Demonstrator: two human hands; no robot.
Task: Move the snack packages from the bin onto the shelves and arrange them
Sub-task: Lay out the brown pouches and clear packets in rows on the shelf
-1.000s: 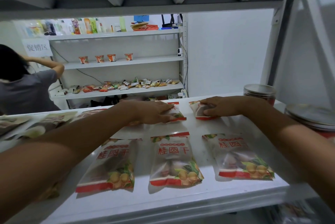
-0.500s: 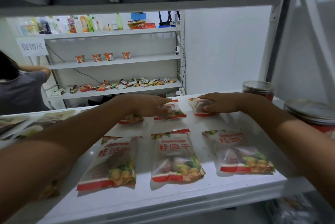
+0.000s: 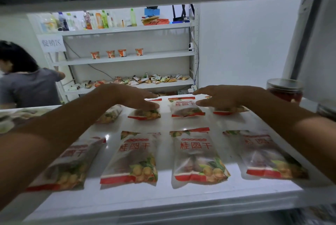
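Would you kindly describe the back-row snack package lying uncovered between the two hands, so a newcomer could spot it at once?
Start at the white shelf nearest the camera, where packages lie in a front row and a back row. In the back row, look between the left hand and right hand. The package there is the only back-row one with its red lettering in plain view; a hand lies over each neighbour.
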